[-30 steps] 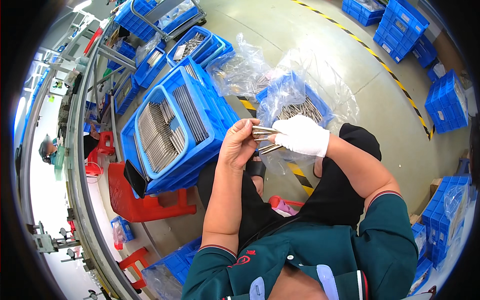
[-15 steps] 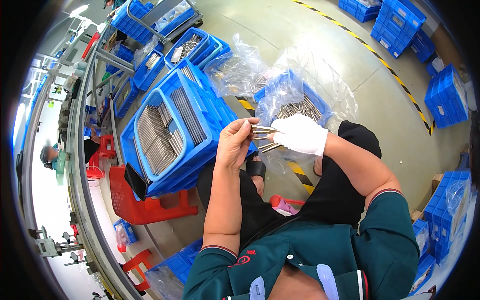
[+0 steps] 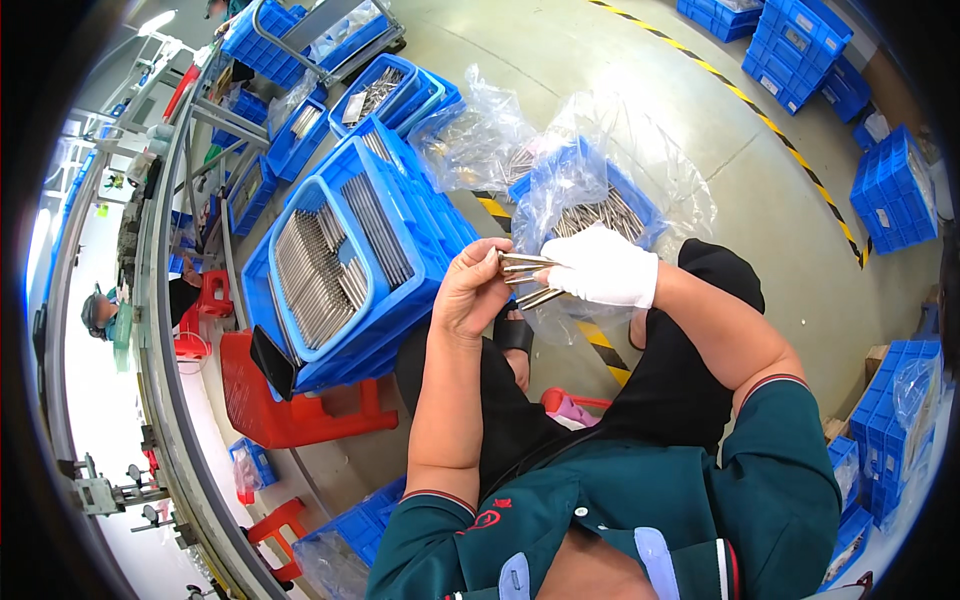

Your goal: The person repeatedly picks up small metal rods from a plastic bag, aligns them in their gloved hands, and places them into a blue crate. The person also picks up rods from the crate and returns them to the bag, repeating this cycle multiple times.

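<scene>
My right hand (image 3: 605, 268), in a white glove, is closed round several slim metal rods (image 3: 538, 297) that fan out toward the left. My bare left hand (image 3: 474, 288) pinches the left end of the top rod between thumb and fingers. Just beyond my hands stands a blue crate (image 3: 643, 208) lined with clear plastic, holding loose rods (image 3: 598, 222). To the left, a light-blue basket (image 3: 318, 352) of neatly stacked rods (image 3: 315, 262) rests in a larger blue crate (image 3: 395, 330). Rods also stand along that crate's right side.
A red stool (image 3: 270, 400) supports the crate stack. Clear plastic bags (image 3: 470, 140) lie around the far crate. More blue crates (image 3: 893, 190) stand along the right. Yellow-black tape (image 3: 745, 100) crosses the floor. A person (image 3: 100, 312) is at the far left, beyond a metal-framed bench (image 3: 150, 330).
My left hand has shifted slightly down and left along the rod ends. The right hand still holds the bunch in nearly the same place.
</scene>
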The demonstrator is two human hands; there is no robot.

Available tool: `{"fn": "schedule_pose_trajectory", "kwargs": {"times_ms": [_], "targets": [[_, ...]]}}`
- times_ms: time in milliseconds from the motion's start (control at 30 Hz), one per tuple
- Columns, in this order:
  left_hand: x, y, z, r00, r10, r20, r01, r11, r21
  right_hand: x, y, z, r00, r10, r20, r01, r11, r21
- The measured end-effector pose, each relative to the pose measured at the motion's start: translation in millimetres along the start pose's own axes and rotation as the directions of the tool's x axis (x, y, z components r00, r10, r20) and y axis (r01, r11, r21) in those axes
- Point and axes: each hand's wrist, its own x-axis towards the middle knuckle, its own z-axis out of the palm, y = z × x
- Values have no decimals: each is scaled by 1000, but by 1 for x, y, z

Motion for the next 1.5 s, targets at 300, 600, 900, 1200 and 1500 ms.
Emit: {"fn": "schedule_pose_trajectory", "kwargs": {"times_ms": [300, 600, 900, 1200, 1500], "targets": [[2, -4, -4, 997, -29, 69, 33, 998, -55, -2, -1, 2, 1000, 15, -18, -15, 1000, -23], [1, -2, -1, 998, -66, 18, 67, 997, -47, -2, -2, 3, 1000, 3, 1, -3, 998, -67], [10, -4, 10, 997, -73, -40, 71, 996, -62, 0, 19, 6, 999, -24, -22, 26, 996, 84], [17, -2, 42, 971, -32, -239, 197, 673, 713, -7, 36, 3, 999, 48, -5, -47, 997, 66], [72, 31, 68, 970, 123, -209, 109, 546, 831, -33, 38, -29, 970, 218, -104, -186, 950, 250]]}}
